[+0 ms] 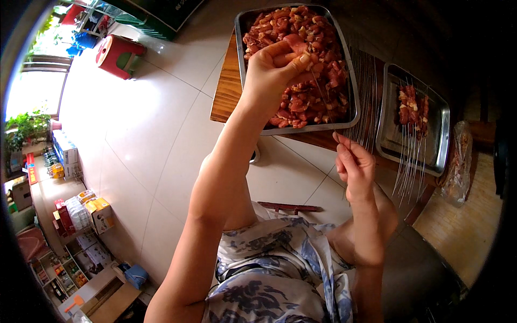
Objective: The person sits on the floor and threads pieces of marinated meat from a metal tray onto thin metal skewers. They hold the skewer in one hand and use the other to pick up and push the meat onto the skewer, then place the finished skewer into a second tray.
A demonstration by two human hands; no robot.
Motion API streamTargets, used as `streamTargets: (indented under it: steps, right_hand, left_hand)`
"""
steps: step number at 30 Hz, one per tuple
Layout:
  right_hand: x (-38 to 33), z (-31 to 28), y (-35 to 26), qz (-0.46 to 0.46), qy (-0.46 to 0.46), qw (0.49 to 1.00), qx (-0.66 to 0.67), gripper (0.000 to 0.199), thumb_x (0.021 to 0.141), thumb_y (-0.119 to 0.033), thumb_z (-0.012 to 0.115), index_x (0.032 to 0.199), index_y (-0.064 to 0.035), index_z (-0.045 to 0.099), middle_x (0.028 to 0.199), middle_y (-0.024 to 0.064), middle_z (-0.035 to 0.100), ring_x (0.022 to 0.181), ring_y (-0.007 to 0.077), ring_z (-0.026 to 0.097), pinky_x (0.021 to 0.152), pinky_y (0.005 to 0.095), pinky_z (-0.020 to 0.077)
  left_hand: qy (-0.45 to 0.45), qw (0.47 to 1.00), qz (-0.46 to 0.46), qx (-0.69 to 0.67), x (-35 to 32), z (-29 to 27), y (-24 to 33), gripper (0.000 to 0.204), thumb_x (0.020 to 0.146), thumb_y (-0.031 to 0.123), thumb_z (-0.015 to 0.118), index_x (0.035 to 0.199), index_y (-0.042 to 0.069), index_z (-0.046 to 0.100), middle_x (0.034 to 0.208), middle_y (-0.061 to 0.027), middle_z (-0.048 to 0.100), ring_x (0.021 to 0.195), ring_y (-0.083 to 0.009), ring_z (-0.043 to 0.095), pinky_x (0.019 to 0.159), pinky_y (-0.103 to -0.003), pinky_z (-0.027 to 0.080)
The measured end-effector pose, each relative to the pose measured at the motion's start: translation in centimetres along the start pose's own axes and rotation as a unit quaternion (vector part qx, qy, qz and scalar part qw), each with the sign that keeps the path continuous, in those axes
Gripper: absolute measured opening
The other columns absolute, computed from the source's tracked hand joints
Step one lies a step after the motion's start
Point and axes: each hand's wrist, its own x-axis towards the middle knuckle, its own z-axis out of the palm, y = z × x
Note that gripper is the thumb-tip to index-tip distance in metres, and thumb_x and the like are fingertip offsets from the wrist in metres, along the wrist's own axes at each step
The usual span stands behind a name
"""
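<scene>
A large metal tray [354, 102] full of cut raw meat [280, 24] stands in front of me. Over it, my left hand [274, 67] pinches a pink piece of meat [296, 44] between thumb and fingers. My right hand [354, 164] is closed just past the tray's near edge, thumb against fingers, on the lower end of a thin metal skewer [319, 89]. The skewer slants up toward the meat in my left hand; whether its tip is inside the meat I cannot tell.
Many bare skewers [366, 99] lie on the wooden table [222, 99] right of the tray. Farther right, a smaller metal tray [389, 141] holds several loaded skewers [412, 107], their ends over its rim. A clear plastic bag [458, 167] lies beside it. A red stool [116, 56] stands far left.
</scene>
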Motion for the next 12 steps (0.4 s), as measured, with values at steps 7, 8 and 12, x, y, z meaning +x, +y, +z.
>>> streamTargets:
  steps: [7,8,12]
  right_hand:
    - [0.2,0.5,0.5,-0.189,0.076,0.963,-0.175,0.023,0.092,-0.004,0.055,0.113,0.0006,0.065,0.069,-0.0018,0.060,0.051,0.0039,0.043,0.046,0.0194,0.0340]
    - [0.3,0.5,0.5,-0.203,0.081,0.960,-0.173,0.023,0.092,-0.005,0.055,0.112,-0.0002,0.066,0.072,-0.0008,0.063,0.050,0.0043,0.044,0.045,0.0197,0.0348]
    - [0.1,0.5,0.2,-0.190,0.071,0.966,-0.163,0.023,0.092,-0.005,0.055,0.112,-0.0001,0.066,0.075,-0.0001,0.066,0.051,0.0045,0.044,0.046,0.0197,0.0353]
  left_hand:
    - [-0.010,1.000,0.004,-0.002,-0.5,0.8,-0.7,0.046,0.089,0.006,0.063,0.126,-0.010,0.042,0.103,-0.0135,0.064,0.098,-0.0210,0.064,0.079,-0.031,0.059]
    - [-0.014,1.000,0.009,-0.003,-0.6,0.9,-0.5,0.045,0.090,0.007,0.062,0.127,-0.008,0.042,0.103,-0.0130,0.063,0.099,-0.0207,0.064,0.080,-0.032,0.058]
    - [0.017,0.991,-0.038,-0.124,0.0,-0.2,-0.6,0.043,0.096,0.017,0.052,0.134,-0.002,0.040,0.116,-0.0181,0.060,0.105,-0.0234,0.063,0.084,-0.032,0.057]
